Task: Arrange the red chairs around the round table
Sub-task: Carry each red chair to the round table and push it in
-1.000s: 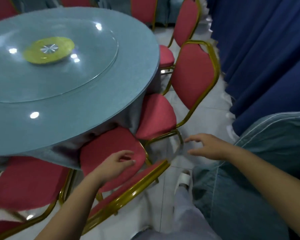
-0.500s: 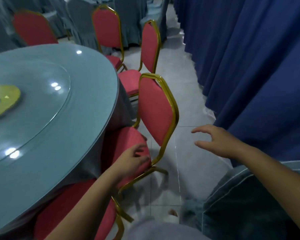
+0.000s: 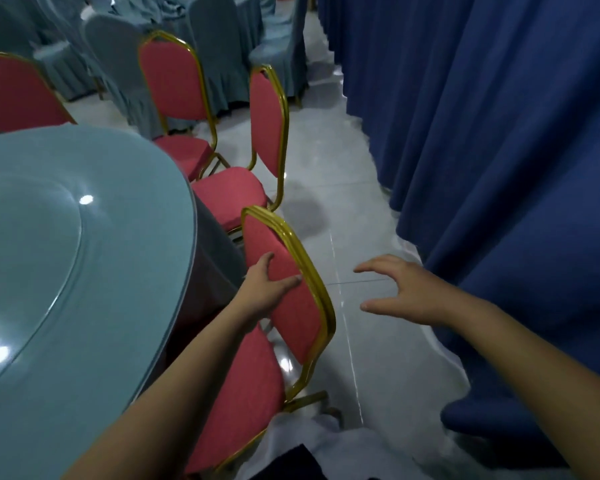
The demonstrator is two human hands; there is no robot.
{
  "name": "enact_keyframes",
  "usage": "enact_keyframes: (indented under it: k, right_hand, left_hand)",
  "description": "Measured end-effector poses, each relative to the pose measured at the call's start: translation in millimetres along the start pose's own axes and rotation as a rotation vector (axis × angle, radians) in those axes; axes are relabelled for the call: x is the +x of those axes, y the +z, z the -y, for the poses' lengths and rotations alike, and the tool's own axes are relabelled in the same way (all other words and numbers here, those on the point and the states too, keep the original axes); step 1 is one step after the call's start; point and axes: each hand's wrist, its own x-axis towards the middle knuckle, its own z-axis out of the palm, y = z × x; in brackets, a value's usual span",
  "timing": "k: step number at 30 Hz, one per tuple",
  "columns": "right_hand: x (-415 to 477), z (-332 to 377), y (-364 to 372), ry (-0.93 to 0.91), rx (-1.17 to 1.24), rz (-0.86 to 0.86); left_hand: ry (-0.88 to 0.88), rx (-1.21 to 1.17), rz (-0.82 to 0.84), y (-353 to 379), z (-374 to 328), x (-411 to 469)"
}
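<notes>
Left hand (image 3: 269,289) flat against the front of the near chair (image 3: 288,299) backrest, thumb up top, fingers spread over the red pad, not really wrapped around the gold frame. Right hand (image 3: 400,292) hovering just right of that backrest, open and curled like a claw, holding nothing, not touching. Chair tucked right beside the table (image 3: 84,289), seat partly under the cloth. Two more red chairs (image 3: 267,126) further along the rim. Blue curtain (image 3: 499,150) on the right.
</notes>
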Motion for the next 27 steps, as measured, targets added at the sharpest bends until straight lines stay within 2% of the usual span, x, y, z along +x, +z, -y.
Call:
enact_keyframes:
  k: [8,12,15,18,21,23,25,27]
  right_hand:
    - [99.2,4.0,-36.5,-0.054,-0.009,-0.001]
    - [173.4,27.0,-38.3,-0.199,-0.006,0.195]
    - [237.5,53.4,-30.4,-0.318,0.010,0.325]
    - [309.7,80.5,-17.9,-0.484,-0.143,0.474]
    - [367.1,102.7,-2.1,-0.729,-0.672,0.669]
    - [385.7,103.8,8.6,-0.876,-0.905,0.742]
    - [391.2,91.6,18.7,-0.963,-0.839,0.761]
    - [393.4,74.7,27.0,-1.011,-0.677,0.675]
  left_hand:
    - [-0.009,-0.005,-0.131,19.5,-33.6,71.2]
    - [0.036,0.071,-0.183,37.5,-28.4,67.6]
    - [-0.013,0.064,-0.190,41.3,-23.1,70.4]
    - [-0.061,-0.043,-0.181,39.6,-19.5,68.6]
    - [-0.127,-0.227,-0.220,44.4,-23.5,62.2]
    - [-0.193,-0.265,-0.299,54.4,-29.7,58.9]
    - [-0.329,-0.290,-0.451,78.1,-36.0,52.1]
    - [-0.529,-0.256,-0.601,112.7,-41.9,43.2]
